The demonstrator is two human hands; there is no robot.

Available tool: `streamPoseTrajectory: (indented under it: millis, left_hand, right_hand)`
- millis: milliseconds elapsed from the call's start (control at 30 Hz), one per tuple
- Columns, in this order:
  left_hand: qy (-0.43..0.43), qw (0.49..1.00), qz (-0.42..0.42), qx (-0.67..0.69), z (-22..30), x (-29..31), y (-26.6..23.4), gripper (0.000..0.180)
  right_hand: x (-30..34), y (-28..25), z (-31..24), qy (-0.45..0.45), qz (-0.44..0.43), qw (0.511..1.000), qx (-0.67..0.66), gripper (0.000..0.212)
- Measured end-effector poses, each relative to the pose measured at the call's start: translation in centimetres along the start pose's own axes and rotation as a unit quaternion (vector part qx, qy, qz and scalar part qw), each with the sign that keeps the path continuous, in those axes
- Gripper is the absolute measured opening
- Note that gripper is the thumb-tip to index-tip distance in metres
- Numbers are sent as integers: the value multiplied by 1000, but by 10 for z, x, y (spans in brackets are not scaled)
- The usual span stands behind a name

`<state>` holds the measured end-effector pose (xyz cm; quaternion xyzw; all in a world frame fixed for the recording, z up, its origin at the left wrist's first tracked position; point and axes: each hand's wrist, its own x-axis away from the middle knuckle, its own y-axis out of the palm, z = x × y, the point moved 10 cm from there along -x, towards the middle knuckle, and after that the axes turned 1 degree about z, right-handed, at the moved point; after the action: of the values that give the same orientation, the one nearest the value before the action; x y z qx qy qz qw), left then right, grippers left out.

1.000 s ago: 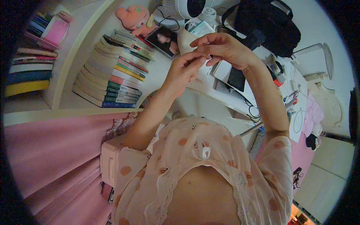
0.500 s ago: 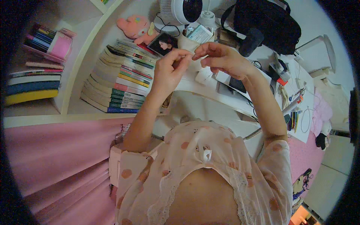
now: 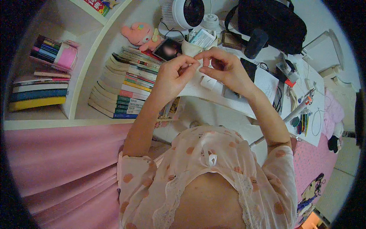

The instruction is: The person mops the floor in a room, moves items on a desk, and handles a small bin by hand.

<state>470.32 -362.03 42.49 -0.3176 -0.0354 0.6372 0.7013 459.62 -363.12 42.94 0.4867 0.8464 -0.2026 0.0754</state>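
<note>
My left hand (image 3: 176, 74) is raised above the near edge of the white desk (image 3: 192, 91), its thumb and forefinger pinched together. Facing it, my right hand (image 3: 225, 70) is curled, with its fingertips close to the left hand's. Whatever lies between the fingers is too small to make out. Just below the right hand, a small white box-like piece (image 3: 208, 82) sits on the desk. Beyond the hands stand a cream container (image 3: 190, 47) with a pale blue-and-white packet (image 3: 203, 39) in it and a dark framed picture (image 3: 167, 49).
A long row of books (image 3: 131, 86) fills the shelf at left, with a pink plush toy (image 3: 139, 35) behind it. A white fan (image 3: 179, 13), a black bag (image 3: 272, 23) and a dark cylinder (image 3: 256, 44) stand at the back. Cables and pens lie at right.
The view has shifted slightly. My right hand has curled more, its thumb and fingers drawing in toward my left fingertips. The left hand keeps its pinch.
</note>
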Motion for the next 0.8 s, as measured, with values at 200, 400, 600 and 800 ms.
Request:
streamPoseTrajectory:
  millis: [200,400,600,800]
  left_hand:
    - [-66,991,-38,112,-6,-2,15,12]
    - [-86,990,-52,102,-3,-2,21,13]
    - [-76,990,-71,98,0,-4,26,14]
    - [-78,988,-68,113,-1,-6,29,12]
  right_hand:
    - [12,-16,-25,-145,101,975,139,16]
    - [15,-22,-21,-100,103,980,136,12]
    - [16,-26,3,-70,107,992,21,8]
    - [17,-27,16,-13,99,993,-59,7]
